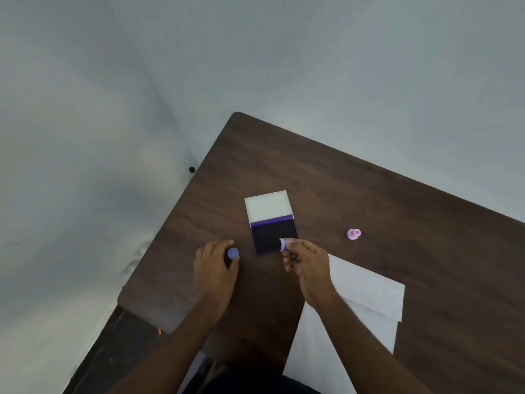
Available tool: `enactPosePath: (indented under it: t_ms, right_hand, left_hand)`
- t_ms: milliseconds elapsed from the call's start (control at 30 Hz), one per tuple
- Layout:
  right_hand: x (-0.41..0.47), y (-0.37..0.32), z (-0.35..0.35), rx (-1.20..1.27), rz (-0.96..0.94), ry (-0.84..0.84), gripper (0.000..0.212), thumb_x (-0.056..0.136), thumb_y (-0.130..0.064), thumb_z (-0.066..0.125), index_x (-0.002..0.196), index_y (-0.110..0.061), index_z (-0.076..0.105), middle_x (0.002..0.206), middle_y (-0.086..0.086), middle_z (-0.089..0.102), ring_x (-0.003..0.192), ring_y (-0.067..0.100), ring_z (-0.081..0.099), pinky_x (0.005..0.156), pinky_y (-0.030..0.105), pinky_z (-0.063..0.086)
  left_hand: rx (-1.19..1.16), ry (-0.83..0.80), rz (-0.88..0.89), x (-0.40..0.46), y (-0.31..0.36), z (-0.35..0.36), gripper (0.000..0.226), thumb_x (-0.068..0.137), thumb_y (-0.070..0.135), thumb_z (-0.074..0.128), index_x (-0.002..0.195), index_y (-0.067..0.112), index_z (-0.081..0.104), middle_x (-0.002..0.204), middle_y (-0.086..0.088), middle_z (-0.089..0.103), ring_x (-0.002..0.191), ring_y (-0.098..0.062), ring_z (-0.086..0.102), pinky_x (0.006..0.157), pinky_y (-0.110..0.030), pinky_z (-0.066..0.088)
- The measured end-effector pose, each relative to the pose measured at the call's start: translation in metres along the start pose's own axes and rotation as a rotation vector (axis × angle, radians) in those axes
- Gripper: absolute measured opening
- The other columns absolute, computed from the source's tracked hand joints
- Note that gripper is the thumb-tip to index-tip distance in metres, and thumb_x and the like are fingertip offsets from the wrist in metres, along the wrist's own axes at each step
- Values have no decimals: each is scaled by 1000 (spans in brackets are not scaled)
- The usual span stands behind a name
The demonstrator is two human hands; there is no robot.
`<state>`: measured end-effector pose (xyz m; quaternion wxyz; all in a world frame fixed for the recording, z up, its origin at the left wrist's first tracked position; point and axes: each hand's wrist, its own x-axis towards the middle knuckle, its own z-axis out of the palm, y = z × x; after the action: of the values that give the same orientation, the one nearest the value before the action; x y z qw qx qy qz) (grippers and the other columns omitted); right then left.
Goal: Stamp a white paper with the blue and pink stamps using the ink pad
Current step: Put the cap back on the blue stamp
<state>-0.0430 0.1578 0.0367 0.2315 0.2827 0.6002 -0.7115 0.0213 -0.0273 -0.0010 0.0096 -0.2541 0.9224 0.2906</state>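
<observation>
Inking the blue stamp. The right hand [306,258] pinches the blue stamp [283,244] between its fingertips and brings its face to the near right corner of the open ink pad [274,236]; whether the face fully touches the dark surface cannot be told. The left hand [217,261] curls closed around a small blue cap [233,253], a flat disc, just left of the pad. The step likely goes best with the stamp held upright and pressed squarely, so that ink covers the whole face evenly, then lifted straight to avoid smearing. The pad is a shallow rectangular case, its white lid [267,206] hinged back and lying flat, its ink surface matte and near black with a violet rim. The pink stamp [353,234], small, rounded and glossy, lies well apart to the right. White paper [366,291], smooth and creased, lies on the dark wood-grain counter [312,172] beneath the right forearm.
</observation>
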Motion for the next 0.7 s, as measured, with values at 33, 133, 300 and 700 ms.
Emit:
enactPosePath:
  t_ms: [33,133,300,700]
  right_hand:
    - [1,1,3,-5,11,-8,11,87,-12,66,81,-12,76,69,10,71,57,18,60,55,30,49]
    - [4,7,11,-42,37,-26,9,86,-16,68,85,-11,76,72,11,71,60,20,61,55,29,50]
    - [6,9,18,-63,46,-31,11,85,-16,68,89,-8,74,73,12,71,59,20,61,55,28,50]
    - [4,8,24,-73,32,-16,7,85,-15,68,84,-12,74,73,11,71,61,22,61,57,30,51]
  left_hand:
    - [1,-9,-8,1,-4,1,37,83,38,69,116,23,62,116,5,62,108,-14,51,93,-32,44]
    - [7,-42,11,3,-11,3,41,80,37,71,118,22,62,117,4,63,108,-14,51,92,-30,44]
    - [-11,-68,-1,3,-13,10,46,78,34,74,120,20,60,119,2,61,109,-15,52,93,-28,42]
    - [-153,-84,-96,8,-13,11,33,82,31,71,112,21,63,113,3,59,100,-9,53,87,-20,40]
